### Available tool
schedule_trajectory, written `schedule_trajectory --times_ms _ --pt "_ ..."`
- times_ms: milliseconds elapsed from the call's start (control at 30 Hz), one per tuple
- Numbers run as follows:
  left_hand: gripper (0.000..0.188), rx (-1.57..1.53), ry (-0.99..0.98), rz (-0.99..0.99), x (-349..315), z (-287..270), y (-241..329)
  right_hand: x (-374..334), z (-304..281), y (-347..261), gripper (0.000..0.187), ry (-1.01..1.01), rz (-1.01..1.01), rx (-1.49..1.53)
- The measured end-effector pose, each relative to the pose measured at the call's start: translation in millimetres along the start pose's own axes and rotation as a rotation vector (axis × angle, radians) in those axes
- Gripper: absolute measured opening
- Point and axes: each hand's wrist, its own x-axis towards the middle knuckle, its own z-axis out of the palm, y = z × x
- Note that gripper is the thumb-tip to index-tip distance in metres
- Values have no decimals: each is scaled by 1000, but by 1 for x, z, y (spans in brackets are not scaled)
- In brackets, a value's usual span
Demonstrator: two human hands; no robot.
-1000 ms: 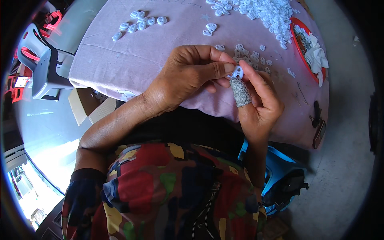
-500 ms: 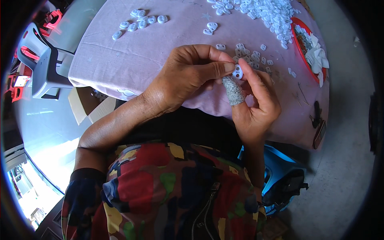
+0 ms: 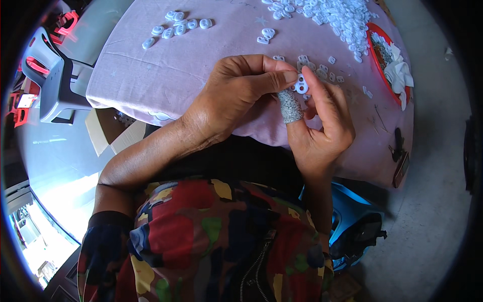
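Note:
Above the table, my left hand point(image 3: 229, 93) pinches a small white plastic piece with two holes point(image 3: 301, 84) between thumb and index finger. My right hand point(image 3: 324, 118) is closed on the same piece, its index finger along the right edge and its thumb below. A grey knitted sleeve point(image 3: 291, 106) wraps that thumb. Just beyond the fingers lie several small flat two-holed white parts point(image 3: 322, 70), partly hidden by my hands. At the far left of the cloth sits a loose group of thicker oval white pieces point(image 3: 180, 29).
A big heap of white pieces point(image 3: 337, 20) covers the far right of the pink tablecloth point(image 3: 136, 75). Beside it stands a red tray point(image 3: 371, 38) with a white cloth. Keys point(image 3: 397, 148) and a phone-like object point(image 3: 401, 170) lie near the right edge. A grey chair point(image 3: 53, 85) stands left.
The two-holed piece has moved slightly up and now shows more upright between my fingers. My right thumb has shifted a little up and left.

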Motion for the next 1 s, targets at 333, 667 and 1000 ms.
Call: schedule_trajectory --times_ms 333,667,1000 --pt "15 175 -42 -60 1 -2 5 3 -5 2 40 -40 -73 -52" --pt "15 175 -63 52 3 -3 -4 6 -6 1 43 -94 -64 -78" --pt "17 327 -70 -38 4 -3 7 14 -13 10 39 -171 -211 -164"
